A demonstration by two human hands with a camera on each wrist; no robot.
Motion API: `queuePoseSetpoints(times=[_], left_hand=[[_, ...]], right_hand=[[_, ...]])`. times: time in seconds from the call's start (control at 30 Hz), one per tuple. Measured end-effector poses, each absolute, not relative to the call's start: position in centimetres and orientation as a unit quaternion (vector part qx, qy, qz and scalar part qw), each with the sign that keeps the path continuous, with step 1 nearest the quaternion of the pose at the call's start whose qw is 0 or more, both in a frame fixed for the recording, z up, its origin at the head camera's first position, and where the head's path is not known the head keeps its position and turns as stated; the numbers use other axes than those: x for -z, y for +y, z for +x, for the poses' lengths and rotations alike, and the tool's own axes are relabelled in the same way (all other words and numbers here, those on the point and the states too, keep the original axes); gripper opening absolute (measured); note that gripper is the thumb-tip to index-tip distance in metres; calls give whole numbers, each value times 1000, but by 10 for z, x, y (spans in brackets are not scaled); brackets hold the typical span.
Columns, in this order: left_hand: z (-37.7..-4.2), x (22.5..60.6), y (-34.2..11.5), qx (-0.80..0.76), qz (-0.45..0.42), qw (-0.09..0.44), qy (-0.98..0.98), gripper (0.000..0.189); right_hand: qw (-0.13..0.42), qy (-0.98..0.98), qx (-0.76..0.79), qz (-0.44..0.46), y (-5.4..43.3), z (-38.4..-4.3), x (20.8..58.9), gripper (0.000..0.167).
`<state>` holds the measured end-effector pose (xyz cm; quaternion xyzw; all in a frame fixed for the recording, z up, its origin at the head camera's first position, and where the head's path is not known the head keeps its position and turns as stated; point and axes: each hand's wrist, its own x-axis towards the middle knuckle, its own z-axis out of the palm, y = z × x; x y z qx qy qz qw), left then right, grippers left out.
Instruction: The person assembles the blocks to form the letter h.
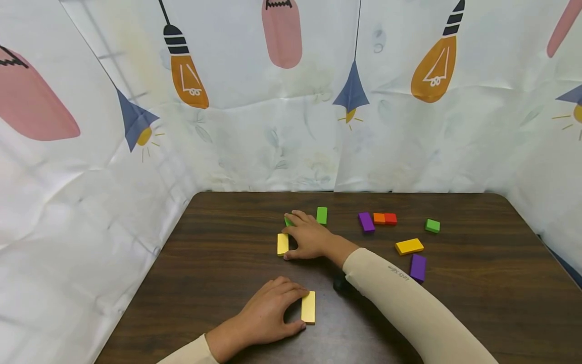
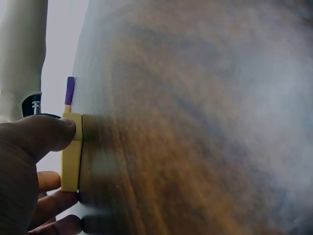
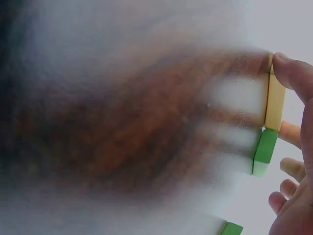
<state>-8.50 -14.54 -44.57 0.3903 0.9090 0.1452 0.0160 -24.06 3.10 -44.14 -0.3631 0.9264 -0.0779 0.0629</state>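
On the near part of the table my left hand (image 1: 273, 311) pinches a pale yellow block (image 1: 308, 307) lengthwise, thumb at the near end and fingertips at the far end. The same block (image 2: 71, 164) appears between thumb and fingers in the left wrist view. Farther back, my right hand (image 1: 309, 237) holds a second yellow block (image 1: 283, 244) by its two ends. A green block (image 1: 288, 221), partly hidden by the right fingers, lies at that block's far end. In the right wrist view, the green block (image 3: 265, 147) lines up end to end with the yellow block (image 3: 275, 103).
Behind the right hand lies another green block (image 1: 322, 215). To the right are a purple block (image 1: 366, 222), orange block (image 1: 379, 218), red block (image 1: 390, 219), small green block (image 1: 432, 226), amber block (image 1: 409, 246) and second purple block (image 1: 418, 267), partly behind the right sleeve.
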Motion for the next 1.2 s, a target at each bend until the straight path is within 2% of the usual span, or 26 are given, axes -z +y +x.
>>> queuePoseSetpoints(times=[0.73, 1.2], left_hand=[[-86, 447, -145, -144, 387, 19, 910, 53], [-85, 447, -145, -138, 391, 3, 910, 55]], right_hand=[[29, 924, 152, -350, 66, -237, 425, 70], [27, 926, 154, -344, 97, -218, 426, 68]])
